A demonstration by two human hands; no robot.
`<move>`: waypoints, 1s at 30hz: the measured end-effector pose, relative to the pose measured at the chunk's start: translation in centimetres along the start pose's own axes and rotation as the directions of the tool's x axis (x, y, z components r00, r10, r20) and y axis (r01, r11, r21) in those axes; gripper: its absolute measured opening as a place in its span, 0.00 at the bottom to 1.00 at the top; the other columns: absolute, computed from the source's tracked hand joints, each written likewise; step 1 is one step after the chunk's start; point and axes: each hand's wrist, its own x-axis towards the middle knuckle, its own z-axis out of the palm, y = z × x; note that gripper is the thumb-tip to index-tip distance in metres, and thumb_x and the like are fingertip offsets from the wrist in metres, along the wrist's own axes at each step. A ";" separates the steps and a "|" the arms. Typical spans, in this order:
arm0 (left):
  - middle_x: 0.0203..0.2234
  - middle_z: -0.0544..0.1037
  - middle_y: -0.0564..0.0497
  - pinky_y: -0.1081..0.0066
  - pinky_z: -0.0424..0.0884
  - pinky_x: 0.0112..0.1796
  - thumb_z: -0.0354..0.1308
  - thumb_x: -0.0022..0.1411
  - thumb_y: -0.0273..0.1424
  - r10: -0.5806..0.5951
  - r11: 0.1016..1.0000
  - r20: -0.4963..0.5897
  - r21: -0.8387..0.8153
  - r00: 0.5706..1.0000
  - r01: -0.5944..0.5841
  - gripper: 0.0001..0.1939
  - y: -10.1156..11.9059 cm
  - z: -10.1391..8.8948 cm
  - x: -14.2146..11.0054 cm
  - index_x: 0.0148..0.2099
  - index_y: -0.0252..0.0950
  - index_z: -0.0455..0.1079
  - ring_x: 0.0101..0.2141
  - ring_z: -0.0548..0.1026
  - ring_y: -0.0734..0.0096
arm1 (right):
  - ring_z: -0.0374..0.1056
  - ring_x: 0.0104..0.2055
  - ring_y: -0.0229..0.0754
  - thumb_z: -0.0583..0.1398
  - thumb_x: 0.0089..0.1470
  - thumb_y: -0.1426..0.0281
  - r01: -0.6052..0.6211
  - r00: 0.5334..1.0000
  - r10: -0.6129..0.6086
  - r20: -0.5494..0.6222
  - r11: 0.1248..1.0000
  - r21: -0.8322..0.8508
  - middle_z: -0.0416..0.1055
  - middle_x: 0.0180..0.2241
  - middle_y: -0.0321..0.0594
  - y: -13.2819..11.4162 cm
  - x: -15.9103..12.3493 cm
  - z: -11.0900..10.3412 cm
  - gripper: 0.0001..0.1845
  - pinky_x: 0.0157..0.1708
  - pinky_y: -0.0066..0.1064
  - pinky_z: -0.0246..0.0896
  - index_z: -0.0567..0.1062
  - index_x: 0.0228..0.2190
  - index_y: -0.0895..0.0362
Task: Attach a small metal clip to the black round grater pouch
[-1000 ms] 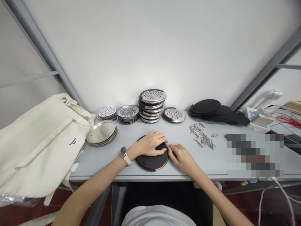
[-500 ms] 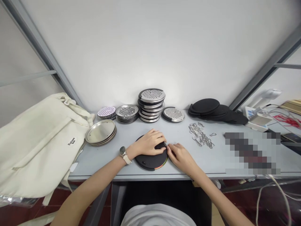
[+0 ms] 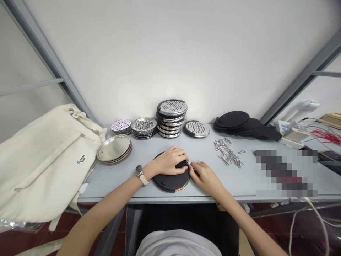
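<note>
A stack of round black discs with coloured edges lies on the grey table near its front edge. My left hand, a watch on its wrist, lies on top of the stack with its fingers curled over the right rim. My right hand is closed in a pinch against that same rim, and a small metal clip shows between the fingertips of both hands.
Stacks of perforated metal discs and plain metal plates stand behind. A pile of metal clips lies to the right, black round pads beyond. A cream bag hangs off the left end. Cables and a device lie at far right.
Almost nothing: both hands stay at the right rim of the black stack, with only a slight shift of the view.
</note>
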 end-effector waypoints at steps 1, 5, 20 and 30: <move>0.36 0.71 0.48 0.66 0.61 0.45 0.53 0.61 0.33 0.001 1.000 0.003 0.004 1.000 -0.001 0.08 0.0 0.0 0.0 0.41 0.34 0.66 0.40 0.68 0.66 | 0.58 0.24 0.39 0.47 0.61 0.71 0.000 1.000 0.000 -0.001 1.000 0.002 0.59 0.18 0.33 0.0 0.0 0.0 0.15 0.30 0.30 0.51 0.57 0.22 0.54; 0.36 0.71 0.48 0.65 0.60 0.44 0.52 0.63 0.35 0.005 1.000 0.017 0.011 1.000 -0.005 0.09 0.0 0.0 0.0 0.41 0.34 0.66 0.39 0.68 0.65 | 0.58 0.25 0.39 0.47 0.61 0.71 -0.002 1.000 0.002 -0.006 1.000 0.018 0.59 0.19 0.33 -0.1 -0.1 0.0 0.15 0.30 0.30 0.52 0.56 0.22 0.54; 0.39 0.71 0.46 0.65 0.63 0.46 0.51 0.63 0.31 -0.021 0.998 -0.002 -0.055 1.000 0.021 0.09 0.0 -0.1 -0.1 0.45 0.34 0.65 0.41 0.68 0.65 | 0.62 0.27 0.41 0.45 0.64 0.69 -0.002 1.000 0.003 -0.023 0.999 0.038 0.64 0.22 0.37 0.5 -0.1 0.4 0.15 0.29 0.31 0.53 0.62 0.26 0.54; 0.38 0.72 0.47 0.66 0.64 0.46 0.53 0.58 0.26 -0.003 0.989 -0.004 -0.145 1.000 0.002 0.13 0.6 -0.1 0.0 0.46 0.34 0.63 0.41 0.70 0.65 | 0.64 0.28 0.41 0.43 0.64 0.69 0.004 1.000 -0.005 0.018 0.998 0.057 0.68 0.23 0.38 0.4 0.1 0.2 0.18 0.31 0.32 0.55 0.66 0.27 0.56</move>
